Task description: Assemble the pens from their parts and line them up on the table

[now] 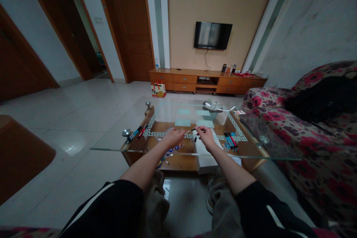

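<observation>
A thin pen [192,130] sits right in the middle of the action, stretched between both hands just above the glass tabletop [111,145]. The left hand [173,137] pinches one end with its fingers curled in, and the right hand [205,135] grips the other end, closed around it; a small dark piece shows just under the right fingers, too small to make out.

Out to the left on the glass lie a few more pens [137,132], near a round metal fitting at the table's corner. To the right rests another cluster of coloured pens [230,140]. Under the hands, a white box [205,156] and some plastic packaging [171,152] sit on the wooden shelf below the glass. Further back on the table stands a small basket [211,108] heaped with odds and ends, with pale green squares [182,122] patterned in the glass.

The floor is pale glossy tile. A floral sofa [306,137] runs along the right. On the far wall hangs a television [212,35] above a long wooden cabinet [206,80], with a gift bag [158,89] standing on the floor before it. Wooden doors open on the left.
</observation>
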### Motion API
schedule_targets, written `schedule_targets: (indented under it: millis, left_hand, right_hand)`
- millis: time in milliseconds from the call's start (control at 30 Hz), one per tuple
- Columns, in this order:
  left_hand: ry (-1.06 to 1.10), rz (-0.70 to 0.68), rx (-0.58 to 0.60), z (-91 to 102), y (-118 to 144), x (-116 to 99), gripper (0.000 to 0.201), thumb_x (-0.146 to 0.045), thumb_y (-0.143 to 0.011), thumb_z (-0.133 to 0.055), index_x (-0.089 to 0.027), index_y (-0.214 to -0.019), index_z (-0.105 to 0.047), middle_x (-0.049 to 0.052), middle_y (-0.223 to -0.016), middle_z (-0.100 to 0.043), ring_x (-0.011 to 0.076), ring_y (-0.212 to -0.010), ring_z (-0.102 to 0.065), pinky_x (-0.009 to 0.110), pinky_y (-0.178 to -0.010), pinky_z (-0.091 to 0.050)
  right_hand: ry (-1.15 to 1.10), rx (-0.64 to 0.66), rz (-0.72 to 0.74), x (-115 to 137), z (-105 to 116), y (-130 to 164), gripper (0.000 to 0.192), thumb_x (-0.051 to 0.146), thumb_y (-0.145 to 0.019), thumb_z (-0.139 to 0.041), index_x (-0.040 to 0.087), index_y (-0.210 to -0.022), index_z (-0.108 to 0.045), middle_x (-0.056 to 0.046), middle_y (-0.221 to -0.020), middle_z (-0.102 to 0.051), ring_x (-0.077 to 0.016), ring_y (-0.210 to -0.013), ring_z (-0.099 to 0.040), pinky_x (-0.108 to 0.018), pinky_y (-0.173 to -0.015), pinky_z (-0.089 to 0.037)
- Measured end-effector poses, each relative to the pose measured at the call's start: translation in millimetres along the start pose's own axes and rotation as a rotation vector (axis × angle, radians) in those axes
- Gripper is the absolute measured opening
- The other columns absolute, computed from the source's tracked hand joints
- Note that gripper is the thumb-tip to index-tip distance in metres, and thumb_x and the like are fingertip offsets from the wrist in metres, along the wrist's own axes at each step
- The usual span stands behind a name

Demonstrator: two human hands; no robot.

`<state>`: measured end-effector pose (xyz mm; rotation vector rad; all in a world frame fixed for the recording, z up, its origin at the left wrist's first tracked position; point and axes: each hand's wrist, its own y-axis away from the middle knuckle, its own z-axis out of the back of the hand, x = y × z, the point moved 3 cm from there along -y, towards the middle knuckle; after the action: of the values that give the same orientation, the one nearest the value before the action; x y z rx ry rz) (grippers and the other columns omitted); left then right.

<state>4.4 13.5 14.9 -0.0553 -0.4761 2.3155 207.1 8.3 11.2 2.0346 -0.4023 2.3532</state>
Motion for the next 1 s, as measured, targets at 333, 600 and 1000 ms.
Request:
schedule_targets:
  millis: [333, 600, 1000]
  left_hand:
    - [-0.015, -0.044, -0.009, 6.8, 1.0, -2.5, 0.054, -0.023, -0.097, -0.046, -0.024, -0.149, -0.031, 0.006, -0.092, -0.074, 0.0180, -0.081, -0.068, 0.033, -0.086, -0.043]
    - [-0.008, -0.038, 0.007, 5.4, 0.7, -1.0, 0.049, -0.023, -0.096, -0.047, -0.024, -0.145, -0.039, 0.007, -0.095, -0.073, 0.0177, -0.083, -0.068, 0.033, -0.088, -0.043]
    - [-0.021, -0.021, 0.022, -1.0, 0.8, 1.0, 0.034, -0.025, -0.098, -0.044, -0.021, -0.131, -0.051, 0.008, -0.091, -0.074, 0.0186, -0.081, -0.069, 0.034, -0.088, -0.044]
  right_hand:
    - [0.010, 0.014, -0.002, -2.3, -1.2, -0.7, 0.046, 0.061, -0.074, -0.066, 0.016, -0.083, -0.064, -0.004, -0.077, -0.065, -0.0168, -0.067, -0.060, -0.026, -0.057, -0.045]
    - [-0.009, -0.004, -0.013, -0.2, -0.9, 0.1, 0.048, 0.063, -0.071, -0.067, 0.016, -0.082, -0.064, -0.005, -0.076, -0.066, -0.0170, -0.066, -0.060, -0.025, -0.055, -0.045]
    - [0.093, -0.050, 0.011, -5.8, 3.5, -7.3, 0.043, 0.058, -0.079, -0.058, 0.016, -0.086, -0.063, -0.006, -0.076, -0.066, -0.0186, -0.067, -0.063, -0.025, -0.053, -0.046]
